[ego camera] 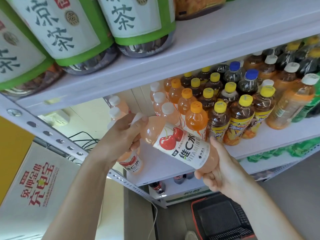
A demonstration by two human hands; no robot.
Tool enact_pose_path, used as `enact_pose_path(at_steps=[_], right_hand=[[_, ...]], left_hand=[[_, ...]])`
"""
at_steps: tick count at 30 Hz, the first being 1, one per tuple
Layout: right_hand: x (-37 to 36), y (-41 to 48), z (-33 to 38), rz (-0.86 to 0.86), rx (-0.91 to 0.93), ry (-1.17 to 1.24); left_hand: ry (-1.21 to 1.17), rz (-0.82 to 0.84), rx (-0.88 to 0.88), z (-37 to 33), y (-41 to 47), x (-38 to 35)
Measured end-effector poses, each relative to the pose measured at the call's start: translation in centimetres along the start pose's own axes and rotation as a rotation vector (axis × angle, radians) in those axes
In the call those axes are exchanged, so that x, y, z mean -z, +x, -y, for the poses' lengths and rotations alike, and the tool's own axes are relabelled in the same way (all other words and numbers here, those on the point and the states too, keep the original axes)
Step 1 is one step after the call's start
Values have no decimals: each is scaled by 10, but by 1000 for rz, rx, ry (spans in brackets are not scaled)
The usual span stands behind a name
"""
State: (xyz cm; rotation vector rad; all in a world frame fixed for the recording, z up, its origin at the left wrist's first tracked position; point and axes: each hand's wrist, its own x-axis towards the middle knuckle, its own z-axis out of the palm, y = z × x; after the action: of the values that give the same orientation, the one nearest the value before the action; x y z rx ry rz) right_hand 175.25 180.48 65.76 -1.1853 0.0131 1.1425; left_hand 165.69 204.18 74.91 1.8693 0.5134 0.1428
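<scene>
Left hand (122,135) grips cap end | right hand (220,170) grips base | cherry bottle (181,146) tilted between them

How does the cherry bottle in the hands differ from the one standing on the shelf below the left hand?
The held cherry bottle is tilted, left hand at its cap, right hand at its base; the shelf bottle stands upright. The held cherry bottle's label shows whole; the shelf bottle's is half hidden. Both hold pink drink, with cherry labels.
</scene>
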Motion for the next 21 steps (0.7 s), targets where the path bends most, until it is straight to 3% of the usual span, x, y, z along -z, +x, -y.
enact_pose_path(at_steps=[5, 9, 12, 17, 21], right_hand=[[2, 15, -7, -17, 20, -265], [0, 28, -12, -158, 165, -517], [-5, 39, -11, -132, 340, -568], [-32, 53, 2, -150, 664, -760], [-48, 61, 16, -122, 807, -914]], left_hand=[[147, -134, -10, 3, 5, -4], [541, -186, -104, 0, 15, -8], [778, -277, -94, 8, 34, -11], [746, -391, 92, 27, 83, -16], [715, -458, 159, 34, 118, -11]])
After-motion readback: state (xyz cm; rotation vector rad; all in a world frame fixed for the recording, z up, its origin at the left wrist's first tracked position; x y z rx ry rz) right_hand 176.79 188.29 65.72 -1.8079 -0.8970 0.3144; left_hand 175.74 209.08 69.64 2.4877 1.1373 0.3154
